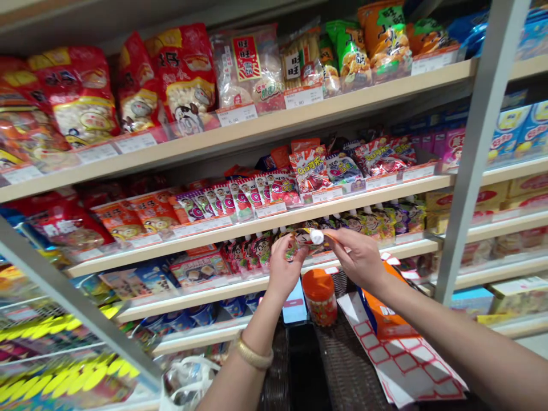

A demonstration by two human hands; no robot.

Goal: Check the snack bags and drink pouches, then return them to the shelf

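Observation:
A small printed pouch (303, 234) with a white cap (317, 237) is held up between my hands, in front of the lower shelves. My left hand (283, 264) has its fingers closed on the pouch's left side. My right hand (358, 257) pinches its right edge beside the cap. Much of the pouch is hidden by the fingers. Below the hands are a jar with an orange lid (317, 285), a lit phone (295, 306), an orange snack bag (391, 311) and a white sheet or bag with red outlines (411, 368).
Several capped pouches (368, 221) stand on the shelf behind my hands. Candy bags (310, 167) and larger snack bags (77, 94) fill the shelves above. A grey upright post (475, 148) is at right. A white bag (188, 379) lies lower left.

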